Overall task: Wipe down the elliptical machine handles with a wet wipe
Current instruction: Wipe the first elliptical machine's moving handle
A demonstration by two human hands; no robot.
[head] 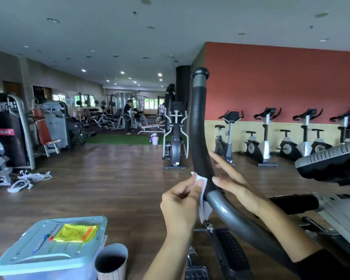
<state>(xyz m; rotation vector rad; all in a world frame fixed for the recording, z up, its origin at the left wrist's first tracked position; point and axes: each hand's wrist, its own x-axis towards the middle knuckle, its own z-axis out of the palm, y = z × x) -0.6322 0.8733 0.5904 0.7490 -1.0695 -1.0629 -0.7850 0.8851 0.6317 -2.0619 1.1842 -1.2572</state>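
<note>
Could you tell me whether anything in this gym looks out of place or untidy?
A tangle of white cables and power strips sprawls loose on the brown wooden floor at far left; it looks like a trip hazard.

Red wall (281, 77), wood floor (109, 178), exercise bikes (265, 138).

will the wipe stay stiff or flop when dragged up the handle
Probably floppy: the wipe hangs limp below the left hand pinching it. Likely light, since it looks thin. It may cling to the foam handle it drapes against.
</note>
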